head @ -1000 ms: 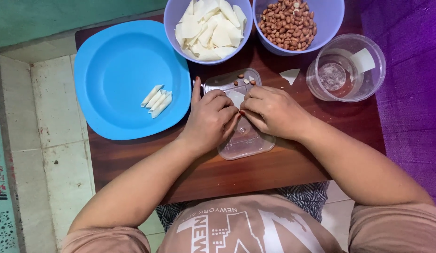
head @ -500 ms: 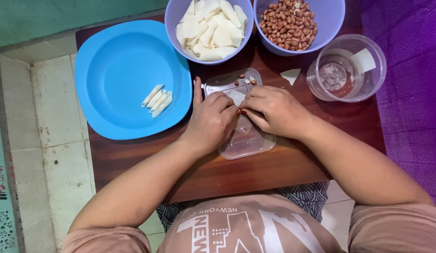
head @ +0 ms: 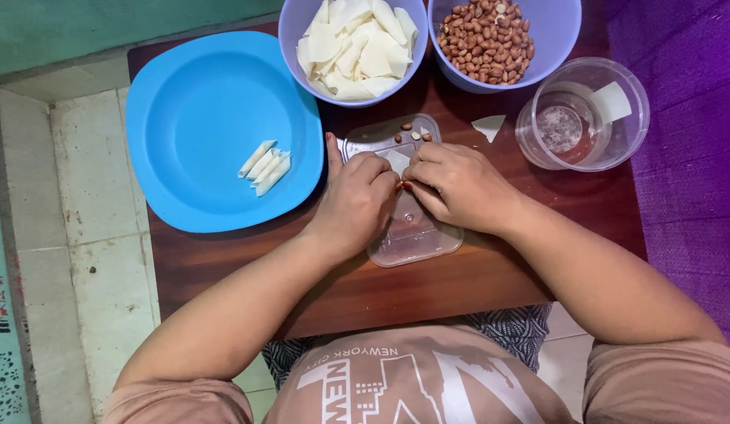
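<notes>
My left hand [head: 357,200] and my right hand [head: 459,184] meet over a clear plastic lid [head: 412,239] on a dark wooden table [head: 428,286]. Together their fingertips pinch a small white wrapper piece [head: 398,162] with a peanut tucked in it. A few loose peanuts [head: 416,133] lie on the lid's far end. Several rolled white wrappers [head: 264,166] rest on the blue plate [head: 200,102] to the left.
At the back stand a lilac bowl of white wrapper pieces [head: 353,47] and a lilac bowl of peanuts [head: 487,35]. A clear round tub [head: 583,114] with liquid sits at the right, and a loose wrapper triangle [head: 489,126] lies beside it. Tiled floor lies left.
Both hands stay over the lid; only the fingers have shifted slightly on the wrapper piece.
</notes>
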